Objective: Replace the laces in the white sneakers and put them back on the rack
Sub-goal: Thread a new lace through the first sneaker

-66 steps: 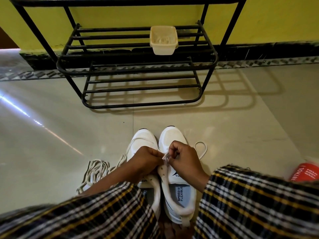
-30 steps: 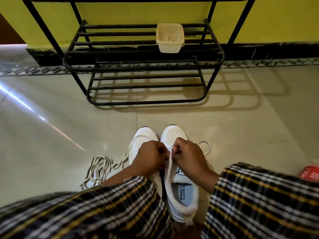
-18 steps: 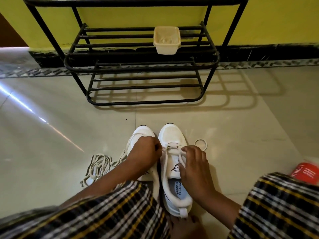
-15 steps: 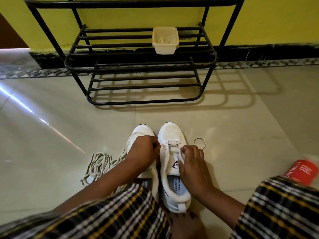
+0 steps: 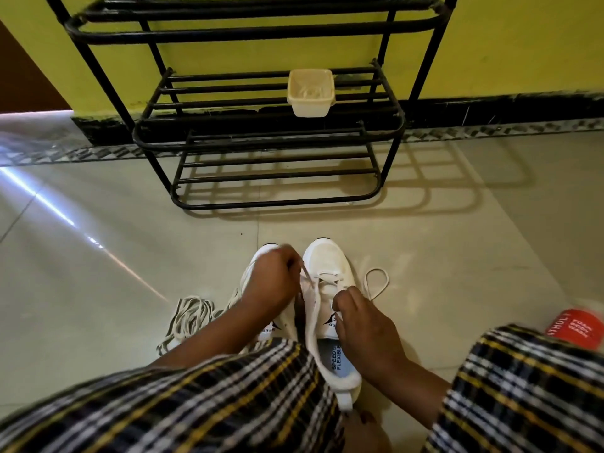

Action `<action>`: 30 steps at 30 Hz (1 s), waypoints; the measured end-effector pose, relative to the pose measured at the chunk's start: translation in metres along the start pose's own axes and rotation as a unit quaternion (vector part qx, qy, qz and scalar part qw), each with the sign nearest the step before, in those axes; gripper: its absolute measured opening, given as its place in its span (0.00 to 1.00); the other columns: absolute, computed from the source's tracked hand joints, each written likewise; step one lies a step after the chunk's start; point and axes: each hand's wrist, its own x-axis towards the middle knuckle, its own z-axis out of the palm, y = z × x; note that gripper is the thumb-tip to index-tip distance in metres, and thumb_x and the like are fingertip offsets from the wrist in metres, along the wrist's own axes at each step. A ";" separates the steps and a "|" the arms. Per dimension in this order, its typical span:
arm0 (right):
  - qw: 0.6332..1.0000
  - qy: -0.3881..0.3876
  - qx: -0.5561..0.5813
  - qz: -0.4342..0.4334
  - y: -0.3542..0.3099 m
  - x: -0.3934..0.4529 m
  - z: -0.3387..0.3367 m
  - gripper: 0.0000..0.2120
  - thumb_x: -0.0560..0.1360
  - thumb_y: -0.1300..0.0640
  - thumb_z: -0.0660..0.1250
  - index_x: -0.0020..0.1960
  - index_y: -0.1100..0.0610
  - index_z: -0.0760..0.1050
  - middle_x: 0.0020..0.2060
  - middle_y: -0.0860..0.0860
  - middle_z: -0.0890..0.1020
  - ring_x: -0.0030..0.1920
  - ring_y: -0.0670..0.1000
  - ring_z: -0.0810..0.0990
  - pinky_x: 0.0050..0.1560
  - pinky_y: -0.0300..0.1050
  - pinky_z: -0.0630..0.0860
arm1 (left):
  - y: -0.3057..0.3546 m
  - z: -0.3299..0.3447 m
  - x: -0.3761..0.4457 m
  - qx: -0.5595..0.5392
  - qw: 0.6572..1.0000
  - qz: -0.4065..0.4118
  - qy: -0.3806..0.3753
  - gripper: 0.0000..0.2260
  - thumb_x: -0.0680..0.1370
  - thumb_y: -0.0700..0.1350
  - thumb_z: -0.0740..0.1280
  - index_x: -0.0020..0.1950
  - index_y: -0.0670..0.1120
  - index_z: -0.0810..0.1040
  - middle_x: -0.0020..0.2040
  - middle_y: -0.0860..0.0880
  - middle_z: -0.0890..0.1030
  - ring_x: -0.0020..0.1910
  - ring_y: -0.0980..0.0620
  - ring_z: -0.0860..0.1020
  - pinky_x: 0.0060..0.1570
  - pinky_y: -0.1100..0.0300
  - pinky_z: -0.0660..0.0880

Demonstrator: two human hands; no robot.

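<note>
Two white sneakers stand side by side on the floor, toes toward the rack. My left hand (image 5: 273, 279) lies over the left sneaker (image 5: 258, 322) and pinches one end of the white lace (image 5: 323, 277), drawn up and to the left. The lace crosses the lower eyelets of the right sneaker (image 5: 327, 259). My right hand (image 5: 362, 325) rests on that shoe's tongue and right side, fingers curled at the eyelets. The lace's other end lies in a loop (image 5: 376, 284) on the floor to the right. The black metal shoe rack (image 5: 277, 142) stands ahead against the yellow wall.
A heap of striped laces (image 5: 189, 317) lies on the floor left of the shoes. A cream plastic tub (image 5: 311, 92) sits on the rack's middle shelf. A red bottle (image 5: 575, 326) lies at the right edge. My checked trouser legs fill the bottom.
My left hand has pulled the lace end up and to the left. My right hand stays on the right sneaker's tongue. The view has tilted up a little toward the rack.
</note>
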 end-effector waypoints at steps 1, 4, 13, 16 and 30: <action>1.000 -0.002 0.015 0.009 0.000 -0.002 0.000 0.26 0.60 0.60 0.78 0.44 0.49 0.62 0.39 0.46 0.73 0.31 0.49 0.76 0.26 0.37 0.61 | 0.000 -0.009 0.006 -0.029 0.998 -0.015 0.049 0.08 0.77 0.42 0.61 0.43 0.42 0.78 0.39 0.49 0.80 0.39 0.52 0.77 0.43 0.58 0.74; 0.994 -0.029 0.052 0.090 0.000 0.000 -0.005 0.16 0.75 0.55 0.65 0.57 0.53 0.60 0.55 0.52 0.70 0.47 0.57 0.77 0.38 0.42 0.62 | 0.010 -0.042 0.025 -0.328 0.917 -0.149 0.168 0.12 0.81 0.38 0.57 0.40 0.40 0.74 0.37 0.44 0.79 0.42 0.47 0.81 0.45 0.52 0.79; 0.980 -0.130 -0.013 0.149 0.004 0.002 -0.005 0.22 0.78 0.45 0.56 0.66 0.57 0.59 0.57 0.54 0.74 0.53 0.56 0.77 0.41 0.43 0.63 | 0.005 -0.010 -0.003 0.000 0.993 -0.027 -0.118 0.09 0.79 0.47 0.61 0.57 0.46 0.75 0.49 0.48 0.81 0.46 0.49 0.79 0.42 0.60 0.74; 0.979 -0.134 0.000 0.156 0.001 0.003 -0.005 0.22 0.78 0.45 0.56 0.65 0.58 0.59 0.57 0.54 0.74 0.53 0.56 0.76 0.41 0.43 0.63 | 0.009 -0.007 -0.012 0.257 0.941 0.057 -0.214 0.11 0.79 0.47 0.60 0.60 0.50 0.75 0.53 0.46 0.80 0.52 0.45 0.79 0.45 0.56 0.73; 0.967 -0.188 -0.021 0.169 -0.009 0.003 -0.020 0.24 0.80 0.47 0.55 0.70 0.58 0.54 0.63 0.54 0.71 0.59 0.55 0.75 0.43 0.39 0.59 | 0.021 -0.088 0.021 -0.658 0.722 -0.209 0.049 0.10 0.82 0.41 0.52 0.44 0.47 0.69 0.34 0.50 0.73 0.31 0.55 0.74 0.34 0.61 0.75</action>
